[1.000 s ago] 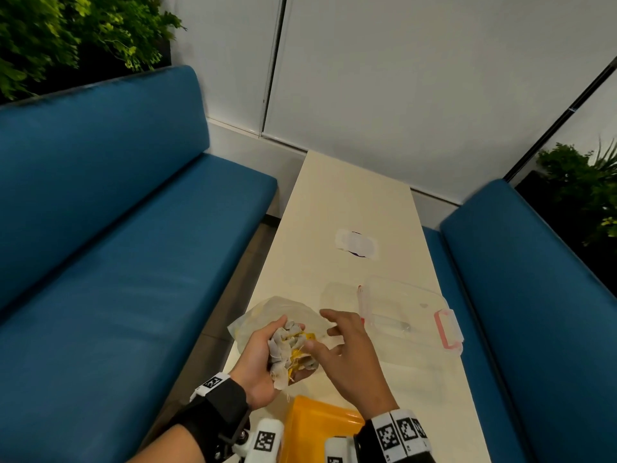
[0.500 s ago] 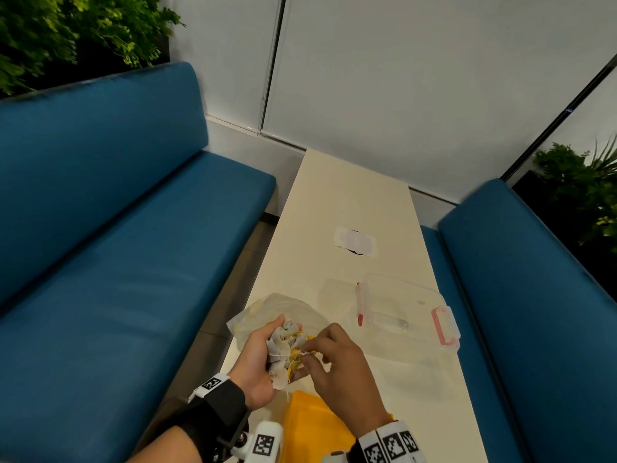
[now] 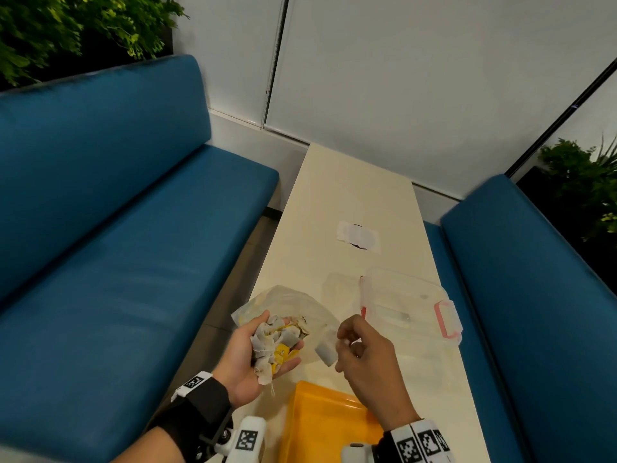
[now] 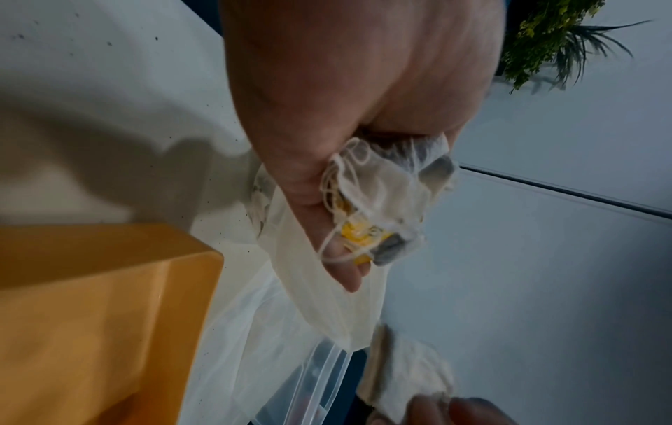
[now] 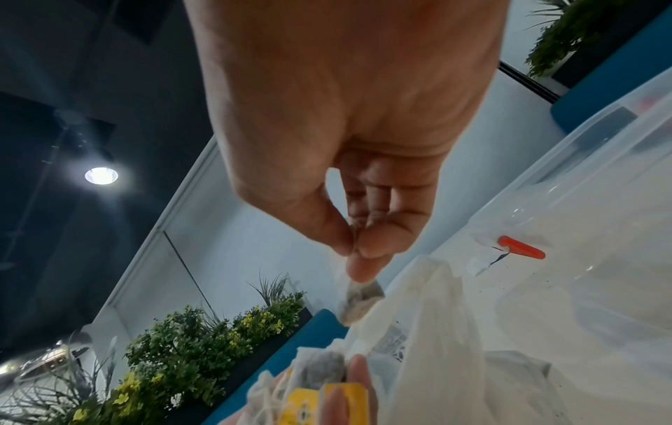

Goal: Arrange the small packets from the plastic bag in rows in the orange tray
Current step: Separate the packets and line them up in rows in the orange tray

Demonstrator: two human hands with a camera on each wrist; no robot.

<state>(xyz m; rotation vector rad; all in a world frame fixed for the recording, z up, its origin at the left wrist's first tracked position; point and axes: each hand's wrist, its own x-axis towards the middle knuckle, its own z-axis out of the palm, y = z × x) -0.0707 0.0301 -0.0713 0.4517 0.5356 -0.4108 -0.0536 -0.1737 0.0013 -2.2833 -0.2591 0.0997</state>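
My left hand lies palm up and grips a bunch of small white packets with strings and yellow tags, just above the crumpled plastic bag. My right hand pinches a single packet between thumb and fingertips, a short way right of the bunch. The orange tray sits near the table's front edge, below both hands, and what shows of it holds nothing. In the left wrist view the bunch fills my curled fingers. The right wrist view shows the pinched packet hanging below my fingertips.
A clear plastic container with pink-red latches lies on the narrow cream table, right of the bag. A white sticker lies farther back. Blue benches run along both sides of the table.
My right hand drew one packet out of the bunch and moved it to the right, away from my left hand. The left hand kept hold of the bunch.
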